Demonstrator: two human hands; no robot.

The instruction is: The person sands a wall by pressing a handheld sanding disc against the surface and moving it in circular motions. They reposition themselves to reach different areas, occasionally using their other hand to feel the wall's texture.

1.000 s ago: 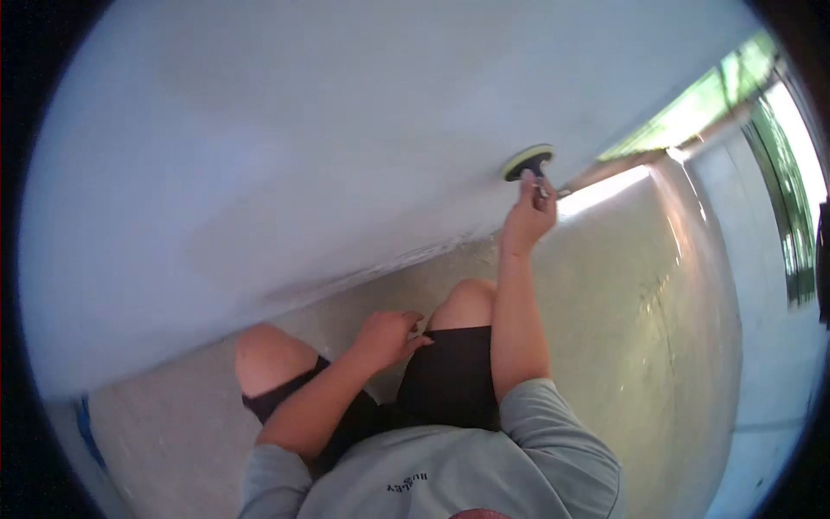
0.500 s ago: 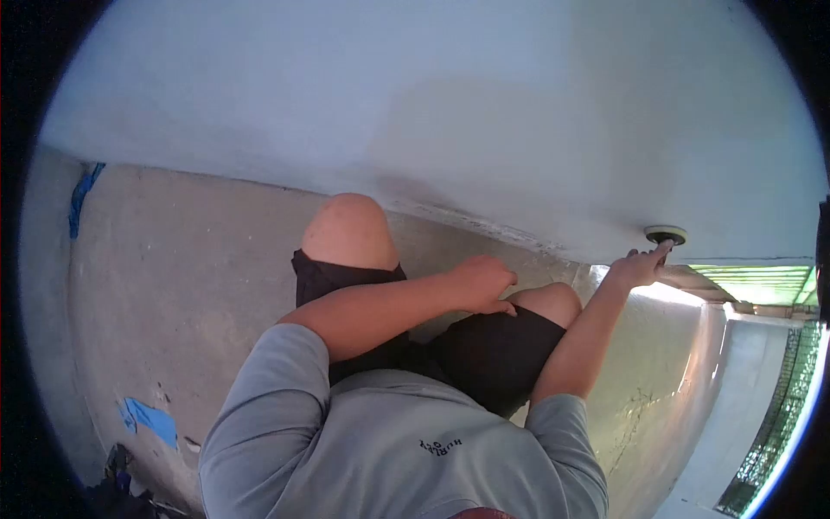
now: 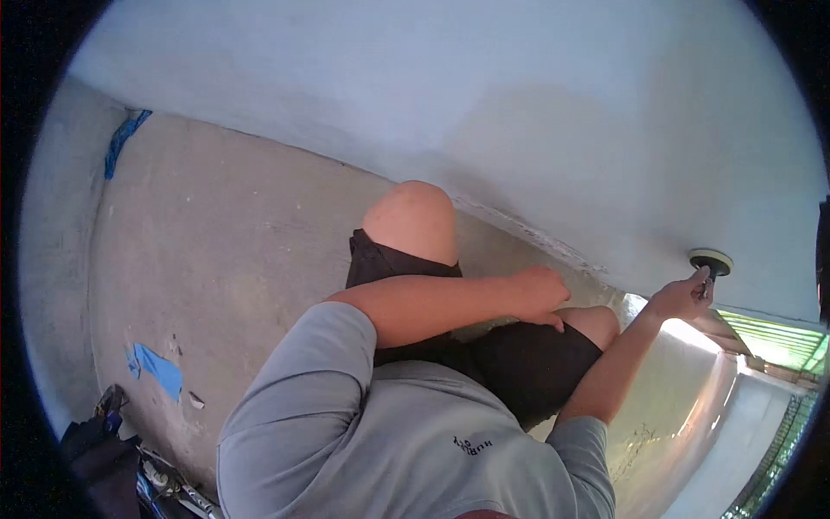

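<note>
My right hand (image 3: 683,296) is closed around the handle of a round sanding pad (image 3: 711,261) with a black back and a pale rim. The pad's face lies against the pale wall (image 3: 553,156), low down near its right end. Over my right knee (image 3: 596,324) rests my left hand (image 3: 538,294), empty, its thumb apart from loosely bent fingers. Part of its fingers is hidden from this angle.
The wall meets a concrete floor (image 3: 233,233) along a rough, flaking edge. Blue material (image 3: 127,143) lies in the far left corner, and a blue scrap (image 3: 160,370) on the floor. Dark items (image 3: 99,454) stand lower left. Green slatted light (image 3: 774,339) shows at right.
The view has shifted and tilted, so the body and wall sit further right. My right hand still holds the sanding pad on the wall, its grip turned slightly. My left hand stays on the knee.
</note>
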